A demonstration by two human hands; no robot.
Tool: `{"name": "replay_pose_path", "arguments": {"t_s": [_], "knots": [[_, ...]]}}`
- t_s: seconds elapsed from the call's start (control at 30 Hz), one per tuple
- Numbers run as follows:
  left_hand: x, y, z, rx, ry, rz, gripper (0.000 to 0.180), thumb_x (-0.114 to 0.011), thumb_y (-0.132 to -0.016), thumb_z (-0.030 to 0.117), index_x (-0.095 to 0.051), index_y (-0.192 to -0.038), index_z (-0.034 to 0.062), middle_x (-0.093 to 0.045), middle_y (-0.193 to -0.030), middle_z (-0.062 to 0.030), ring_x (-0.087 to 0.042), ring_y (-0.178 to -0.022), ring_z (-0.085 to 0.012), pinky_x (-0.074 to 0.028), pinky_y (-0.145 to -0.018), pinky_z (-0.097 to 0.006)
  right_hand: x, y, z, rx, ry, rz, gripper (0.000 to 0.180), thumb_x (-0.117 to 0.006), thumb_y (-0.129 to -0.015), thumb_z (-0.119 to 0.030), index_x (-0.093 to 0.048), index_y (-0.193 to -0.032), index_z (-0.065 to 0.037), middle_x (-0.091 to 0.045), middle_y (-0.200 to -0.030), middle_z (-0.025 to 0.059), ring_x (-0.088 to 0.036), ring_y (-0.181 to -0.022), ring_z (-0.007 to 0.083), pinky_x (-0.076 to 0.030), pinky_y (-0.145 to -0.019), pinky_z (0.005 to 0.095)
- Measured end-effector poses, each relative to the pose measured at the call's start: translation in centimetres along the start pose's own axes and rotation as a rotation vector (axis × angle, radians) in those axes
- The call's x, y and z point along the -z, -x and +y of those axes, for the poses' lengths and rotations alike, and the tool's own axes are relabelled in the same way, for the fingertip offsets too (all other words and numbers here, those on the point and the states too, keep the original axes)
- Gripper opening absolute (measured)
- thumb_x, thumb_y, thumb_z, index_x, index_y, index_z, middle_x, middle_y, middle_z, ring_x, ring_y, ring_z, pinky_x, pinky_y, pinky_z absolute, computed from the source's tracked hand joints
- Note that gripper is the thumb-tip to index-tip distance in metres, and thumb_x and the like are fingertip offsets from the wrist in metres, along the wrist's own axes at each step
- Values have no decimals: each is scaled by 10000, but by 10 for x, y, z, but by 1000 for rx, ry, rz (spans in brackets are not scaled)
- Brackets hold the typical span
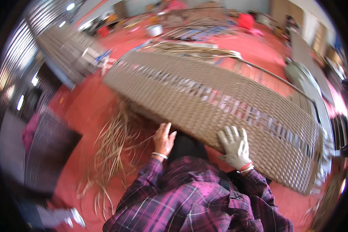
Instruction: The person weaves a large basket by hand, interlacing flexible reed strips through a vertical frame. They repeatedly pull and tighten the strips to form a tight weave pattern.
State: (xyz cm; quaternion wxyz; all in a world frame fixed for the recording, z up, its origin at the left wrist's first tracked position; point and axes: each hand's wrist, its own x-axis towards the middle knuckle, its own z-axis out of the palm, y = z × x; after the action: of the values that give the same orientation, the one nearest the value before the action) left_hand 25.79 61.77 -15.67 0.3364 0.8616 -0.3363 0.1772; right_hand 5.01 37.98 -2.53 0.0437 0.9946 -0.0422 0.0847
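Observation:
A large brown woven wicker panel [205, 96] with a paler patterned band stretches across the middle, tilted down to the right. My left hand [164, 138], bare with a bracelet at the wrist, grips the panel's near lower edge with its fingers together. My right hand [234, 146], in a grey glove, lies flat on the weave near the same edge with its fingers spread. My purple plaid sleeves [189, 201] fill the lower middle. The picture is motion-blurred.
Loose pale weaving strands [112, 147] trail over the red floor [85, 104] at the left. A dark woven piece [46, 150] stands at lower left, another woven frame [65, 50] at upper left. More strands and clutter [193, 27] lie beyond, with furniture [309, 89] at the right.

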Motion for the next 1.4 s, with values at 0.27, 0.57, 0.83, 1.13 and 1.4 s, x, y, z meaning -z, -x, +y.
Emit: {"name": "replay_pose_path", "arguments": {"t_s": [0.27,0.57,0.83,1.13,1.4], "knots": [[-17,39,15,141,330,-138,300,-592,-946,203,-625,-1154,-10,-679,-1040,-233,-669,-955,-380,-543,-819,-409,-21,9,-1,-98,156,-11,804,-715,-641,-269,-465,-1393,-131,-475,-1442,174,-386,-1365,349,-212,-1141,543],[-2,34,25,92,143,-223,275,-522,-967,247,-629,-1070,16,-670,-1004,-206,-643,-922,-397,-525,-813,-478,-19,13,10,-146,167,-51,867,-772,-610,-246,-443,-1405,-140,-466,-1430,157,-370,-1366,347,-233,-1141,523],[26,62,9,189,121,-191,279,-523,-974,226,-637,-1094,1,-671,-1040,-202,-636,-944,-386,-512,-836,-469,-27,12,25,-144,221,-96,916,-781,-606,-251,-411,-1432,-110,-422,-1479,154,-366,-1372,350,-242,-1146,514],[42,65,20,320,55,-408,285,-528,-967,244,-597,-1124,16,-650,-1081,-178,-614,-961,-381,-489,-834,-489,-31,13,34,-142,305,-35,983,-736,-603,-216,-331,-1491,-100,-380,-1514,162,-344,-1395,356,-235,-1163,493],[41,62,27,273,56,-328,207,-525,-964,214,-561,-1031,22,-634,-992,-180,-607,-937,-383,-486,-805,-498,-35,12,34,-186,249,-23,1078,-786,-552,-201,-296,-1509,-131,-339,-1546,142,-308,-1426,332,-183,-1195,469]]}}
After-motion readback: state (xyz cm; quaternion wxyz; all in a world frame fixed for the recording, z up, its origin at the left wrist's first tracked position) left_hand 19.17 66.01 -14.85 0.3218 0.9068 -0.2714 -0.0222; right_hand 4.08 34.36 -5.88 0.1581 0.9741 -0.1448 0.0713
